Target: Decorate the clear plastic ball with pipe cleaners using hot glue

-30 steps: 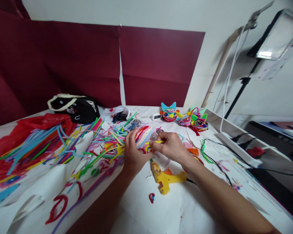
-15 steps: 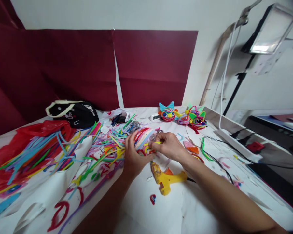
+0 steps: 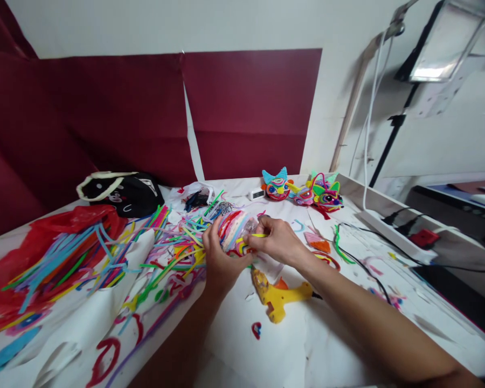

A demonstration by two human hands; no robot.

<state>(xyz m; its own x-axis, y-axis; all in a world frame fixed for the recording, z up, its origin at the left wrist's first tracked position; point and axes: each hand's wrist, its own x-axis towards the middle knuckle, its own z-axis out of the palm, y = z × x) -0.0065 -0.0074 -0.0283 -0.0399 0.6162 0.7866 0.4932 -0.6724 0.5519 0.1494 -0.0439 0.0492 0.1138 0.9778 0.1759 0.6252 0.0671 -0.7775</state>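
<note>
Left hand (image 3: 221, 263): curled around the striped ball (image 3: 233, 225)
Right hand (image 3: 278, 240): pinching what seems a yellow strip (image 3: 259, 235)
Glue gun (image 3: 282, 297): lying nearby

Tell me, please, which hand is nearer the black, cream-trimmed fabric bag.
Left. The left hand is in front and to the right of that bag; the right hand is farther right.
</note>
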